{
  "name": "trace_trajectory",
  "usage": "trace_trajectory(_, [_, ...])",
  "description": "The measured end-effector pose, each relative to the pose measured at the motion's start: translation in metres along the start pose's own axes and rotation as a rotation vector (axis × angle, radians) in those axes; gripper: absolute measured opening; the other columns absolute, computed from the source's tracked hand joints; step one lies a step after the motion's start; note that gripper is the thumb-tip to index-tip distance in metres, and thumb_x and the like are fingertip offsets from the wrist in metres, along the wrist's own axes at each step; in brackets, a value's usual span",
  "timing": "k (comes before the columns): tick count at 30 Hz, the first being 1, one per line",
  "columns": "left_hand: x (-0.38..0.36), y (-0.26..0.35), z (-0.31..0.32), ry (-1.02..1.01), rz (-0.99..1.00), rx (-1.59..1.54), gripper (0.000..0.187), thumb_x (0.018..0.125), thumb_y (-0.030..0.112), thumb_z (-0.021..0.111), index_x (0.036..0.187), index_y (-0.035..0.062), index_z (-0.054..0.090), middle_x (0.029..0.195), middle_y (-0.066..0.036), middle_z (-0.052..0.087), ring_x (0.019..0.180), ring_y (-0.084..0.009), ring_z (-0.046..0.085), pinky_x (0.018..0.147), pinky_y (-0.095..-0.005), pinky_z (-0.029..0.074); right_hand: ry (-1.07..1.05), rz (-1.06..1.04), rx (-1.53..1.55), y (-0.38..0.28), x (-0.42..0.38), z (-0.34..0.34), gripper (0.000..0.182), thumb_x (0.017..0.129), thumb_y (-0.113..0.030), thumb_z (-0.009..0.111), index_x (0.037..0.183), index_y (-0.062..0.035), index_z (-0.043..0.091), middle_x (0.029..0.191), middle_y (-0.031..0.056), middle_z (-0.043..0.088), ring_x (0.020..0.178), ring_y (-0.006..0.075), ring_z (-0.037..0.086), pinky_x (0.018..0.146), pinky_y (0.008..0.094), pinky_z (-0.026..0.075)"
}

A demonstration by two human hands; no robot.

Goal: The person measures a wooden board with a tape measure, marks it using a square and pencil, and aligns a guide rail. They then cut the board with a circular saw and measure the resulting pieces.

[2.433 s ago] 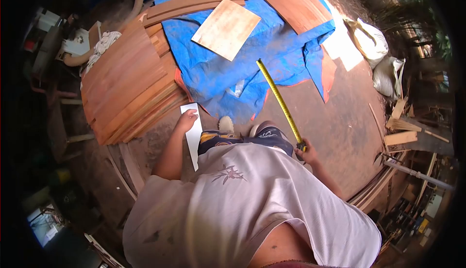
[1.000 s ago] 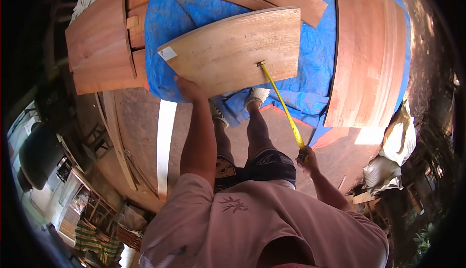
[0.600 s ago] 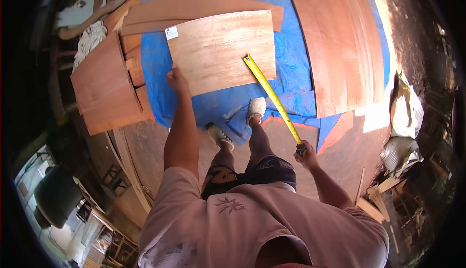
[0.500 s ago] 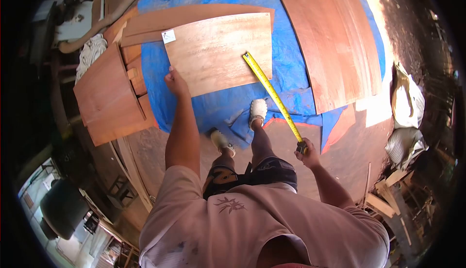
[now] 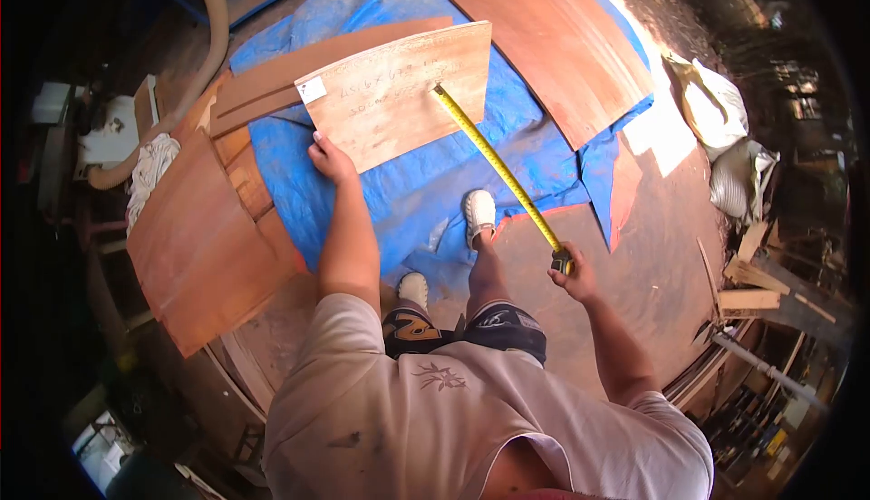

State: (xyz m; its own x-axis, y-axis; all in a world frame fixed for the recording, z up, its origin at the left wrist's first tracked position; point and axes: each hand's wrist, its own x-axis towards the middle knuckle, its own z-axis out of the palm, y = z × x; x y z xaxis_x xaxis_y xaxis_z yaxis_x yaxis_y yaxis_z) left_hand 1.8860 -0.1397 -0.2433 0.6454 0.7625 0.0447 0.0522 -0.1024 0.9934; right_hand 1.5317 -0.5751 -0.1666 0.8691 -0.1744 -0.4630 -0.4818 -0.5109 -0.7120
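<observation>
My left hand (image 5: 334, 158) grips the lower left edge of a plywood panel (image 5: 399, 101), which it holds up at a tilt over the blue tarp. Handwritten figures mark the panel's face, and a small white label (image 5: 311, 90) sits at its upper left corner. In my right hand (image 5: 576, 275) is a tape measure (image 5: 562, 263), its yellow blade (image 5: 497, 163) pulled out toward the panel. The blade's tip overlaps the panel in view; whether it touches cannot be made out.
A blue tarp (image 5: 390, 206) covers the floor ahead. A large wood sheet (image 5: 553, 43) lies on it at the right, and more sheets (image 5: 195, 246) are at the left. White sacks (image 5: 711, 110) and scrap wood (image 5: 752, 283) stand at the far right. A hose (image 5: 214, 29) curves at upper left.
The panel has tilted more, bringing its writing into clearer view. My view has turned, and my left foot has come down beside the tarp. Both hands keep their hold.
</observation>
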Motion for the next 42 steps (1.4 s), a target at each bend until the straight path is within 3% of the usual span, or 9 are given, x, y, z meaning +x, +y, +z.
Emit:
trace_trajectory(6, [0.004,0.015,-0.004,-0.091,-0.033,0.020,0.051,0.095,0.043,0.053,0.087,-0.0083,0.053,0.085,-0.018,0.062,0.079,-0.0257,0.059,0.073,-0.0351,0.048,0.271,0.170,0.173,0.000,-0.154,0.045,0.064,0.071,-0.010,0.080,0.127,-0.0075,0.049,0.109,0.0106,0.057,0.100,0.0234,0.058,0.089,0.0343,0.047])
trace_trajectory(8, [0.002,0.021,-0.002,-0.149,-0.057,-0.347,0.047,0.091,0.038,0.061,0.095,-0.0080,0.055,0.095,-0.020,0.061,0.089,-0.0282,0.059,0.081,-0.0369,0.047,0.322,0.111,0.136,0.035,-0.214,0.066,0.069,0.076,-0.009,0.077,0.134,-0.0101,0.041,0.092,0.0022,0.058,0.067,0.0094,0.055,0.048,0.0244,0.045])
trace_trajectory(11, [-0.018,0.042,-0.020,-0.172,0.345,0.224,0.043,0.086,0.032,0.068,0.104,-0.0058,0.056,0.104,-0.021,0.060,0.099,-0.0298,0.058,0.089,-0.0381,0.045,0.423,0.316,0.199,0.049,-0.306,0.100,0.065,0.075,-0.010,0.078,0.131,-0.0092,0.044,0.096,0.0040,0.058,0.080,0.0136,0.057,0.066,0.0280,0.050])
trace_trajectory(18, [-0.183,0.057,-0.207,-1.572,-0.439,0.178,0.025,0.089,0.028,0.063,0.100,0.0058,0.066,0.096,-0.004,0.067,0.086,-0.0116,0.060,0.082,-0.0284,0.047,0.540,0.736,0.289,0.104,-0.501,0.191,0.067,0.071,-0.019,0.081,0.127,-0.0023,0.048,0.109,0.0152,0.060,0.099,0.0254,0.060,0.091,0.0350,0.047])
trace_trajectory(26, [-0.340,0.344,-0.400,-2.464,-0.882,-0.967,0.072,0.078,0.055,0.072,0.122,-0.0004,0.059,0.090,-0.007,0.061,0.070,-0.0145,0.054,0.065,-0.0288,0.043,0.614,0.683,0.385,0.152,-0.612,0.254,0.070,0.073,-0.021,0.081,0.130,-0.0013,0.046,0.110,0.0123,0.060,0.102,0.0200,0.057,0.092,0.0320,0.045])
trace_trajectory(28, [-0.361,0.398,-0.429,-2.445,-0.679,-1.546,0.087,0.068,0.067,0.069,0.119,-0.0027,0.061,0.071,-0.006,0.061,0.057,-0.0167,0.052,0.052,-0.0320,0.040,0.607,0.649,0.331,0.164,-0.633,0.259,0.065,0.074,-0.024,0.080,0.127,-0.0051,0.049,0.107,0.0104,0.061,0.100,0.0204,0.058,0.091,0.0325,0.046])
trace_trajectory(30, [-0.383,0.451,-0.456,-2.755,-0.511,-1.728,0.031,0.088,0.058,0.058,0.107,0.0346,0.064,0.071,-0.008,0.055,0.049,-0.0156,0.041,0.047,-0.0307,0.028,0.649,0.639,0.356,0.165,-0.660,0.266,0.067,0.073,-0.025,0.080,0.128,-0.0068,0.048,0.104,0.0109,0.062,0.097,0.0209,0.059,0.087,0.0333,0.048])
trace_trajectory(35, [-0.446,0.485,-0.561,-2.741,0.007,-1.948,0.012,0.087,0.045,0.063,0.092,0.0339,0.065,0.064,-0.007,0.048,0.049,-0.0163,0.041,0.045,-0.0292,0.026,0.657,0.689,0.346,0.179,-0.764,0.312,0.069,0.072,-0.027,0.081,0.129,-0.0059,0.048,0.103,0.0112,0.062,0.096,0.0204,0.060,0.086,0.0326,0.048])
trace_trajectory(42, [-0.455,0.525,-0.669,-2.948,-0.209,-1.483,0.044,0.073,0.056,0.066,0.089,0.0149,0.065,0.065,-0.003,0.049,0.051,-0.0175,0.047,0.047,-0.0316,0.031,0.749,0.788,0.532,0.229,-0.902,0.427,0.068,0.074,-0.023,0.080,0.130,-0.0029,0.047,0.107,0.0108,0.061,0.096,0.0185,0.059,0.085,0.0308,0.049])
